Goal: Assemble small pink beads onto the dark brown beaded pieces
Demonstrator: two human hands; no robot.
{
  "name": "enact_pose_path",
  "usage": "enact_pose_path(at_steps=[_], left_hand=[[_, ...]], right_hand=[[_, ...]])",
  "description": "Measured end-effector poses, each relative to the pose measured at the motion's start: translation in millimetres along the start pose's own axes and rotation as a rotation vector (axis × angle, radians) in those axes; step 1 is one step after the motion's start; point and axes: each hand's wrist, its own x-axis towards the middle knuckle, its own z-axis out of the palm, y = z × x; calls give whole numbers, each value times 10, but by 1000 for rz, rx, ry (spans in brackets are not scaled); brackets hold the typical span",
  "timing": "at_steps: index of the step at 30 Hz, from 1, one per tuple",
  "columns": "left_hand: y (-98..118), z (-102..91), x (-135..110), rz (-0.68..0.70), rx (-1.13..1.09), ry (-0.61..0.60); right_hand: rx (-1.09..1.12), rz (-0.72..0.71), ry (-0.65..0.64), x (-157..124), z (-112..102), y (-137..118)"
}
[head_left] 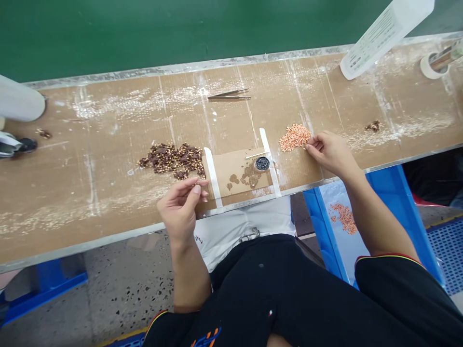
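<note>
My left hand (183, 202) is closed in a pinch at the near right edge of a pile of small dark brown and gold pieces (173, 159). What sits between its thumb and fingers is too small to make out. My right hand (330, 150) has its fingertips pinched together at the right edge of a heap of small orange pieces (293, 137). Any piece in that grip is too small to name. Between the hands lies a stained cardboard sheet (227, 166), held by white tape strips. On it are a round patch of shiny black stuff (262, 164) and a cotton swab (256, 155).
Tweezers (229, 95) lie toward the back of the cardboard-covered bench. A white bottle (383, 41) and a tape roll (434, 66) stand at right, a white cylinder (21, 99) at left. Below my right arm, a blue bin (327, 236) holds more orange pieces.
</note>
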Motion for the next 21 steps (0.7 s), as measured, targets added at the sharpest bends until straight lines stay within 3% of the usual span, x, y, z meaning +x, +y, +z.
enact_pose_path(at_steps=[4, 9, 17, 21], left_hand=[[-88, 129, 37, -9, -16, -38], [-131, 61, 36, -50, -14, -54], [-190, 11, 35, -63, -97, -4], [-217, -2, 38, -39, -107, -34]], right_hand=[[-33, -56, -102, 108, -49, 29], [-20, -179, -208, 171, -171, 76], [77, -87, -64, -18, -73, 77], [-8, -128, -91, 7, -54, 46]])
